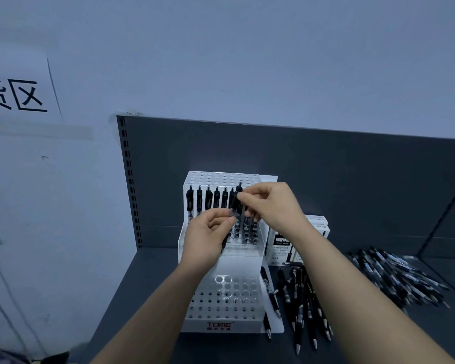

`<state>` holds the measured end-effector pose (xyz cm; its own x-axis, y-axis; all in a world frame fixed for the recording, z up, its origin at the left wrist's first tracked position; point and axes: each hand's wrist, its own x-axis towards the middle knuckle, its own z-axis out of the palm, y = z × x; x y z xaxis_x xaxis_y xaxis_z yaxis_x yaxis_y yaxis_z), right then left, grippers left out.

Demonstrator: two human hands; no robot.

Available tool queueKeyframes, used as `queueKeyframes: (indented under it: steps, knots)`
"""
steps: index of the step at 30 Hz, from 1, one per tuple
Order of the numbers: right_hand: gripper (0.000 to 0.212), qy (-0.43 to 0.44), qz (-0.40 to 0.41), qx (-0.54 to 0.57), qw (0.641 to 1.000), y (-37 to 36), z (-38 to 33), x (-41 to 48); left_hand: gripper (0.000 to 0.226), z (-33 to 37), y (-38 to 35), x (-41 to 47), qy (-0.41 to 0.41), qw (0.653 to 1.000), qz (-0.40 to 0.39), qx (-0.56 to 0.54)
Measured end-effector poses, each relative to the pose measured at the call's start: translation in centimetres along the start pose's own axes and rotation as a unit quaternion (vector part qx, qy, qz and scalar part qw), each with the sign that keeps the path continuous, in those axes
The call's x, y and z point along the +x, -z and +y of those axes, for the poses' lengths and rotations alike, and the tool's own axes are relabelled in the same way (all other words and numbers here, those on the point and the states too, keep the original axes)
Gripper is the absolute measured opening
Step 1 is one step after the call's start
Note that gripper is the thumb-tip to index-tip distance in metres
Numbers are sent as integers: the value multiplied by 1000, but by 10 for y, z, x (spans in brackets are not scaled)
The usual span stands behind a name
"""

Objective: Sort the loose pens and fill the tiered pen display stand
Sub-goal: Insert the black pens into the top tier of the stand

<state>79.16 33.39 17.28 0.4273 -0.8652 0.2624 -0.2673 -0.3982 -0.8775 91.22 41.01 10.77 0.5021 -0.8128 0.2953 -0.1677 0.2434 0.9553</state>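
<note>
Pens point(239, 191) in left hand point(208, 240), right hand point(273, 206)

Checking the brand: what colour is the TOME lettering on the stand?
Red TOME lettering on the white stand; head view.

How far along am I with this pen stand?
Early. Done: a row of black pens stands in the white tiered plastic stand. In hand: the right hand pinches another black pen at that row; the left hand grips spares. Left: the empty front-tier holes and two loose pen piles beside it.
</note>
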Motion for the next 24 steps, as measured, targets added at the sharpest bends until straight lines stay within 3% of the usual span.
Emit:
queueKeyframes:
  steps: [7,10,15,19,24]
  knots:
    - [18,-16,-37,68,997,4,-5,3,22,3,-1,2,-16,998,-35,44]
    - [8,5,27,62,998,6,-7,8,21,-1,8,5,-56,987,21,152]
    - [12,47,129,-76,988,6,2,18,24,-24,27,9,-33,957,42,286]
    - [25,61,116,-173,976,-9,16,23,25,-31,32,7,-18,936,40,349]
    - [28,41,91,-287,953,-26,17,20,27,-34,37,6,-33,909,33,414]
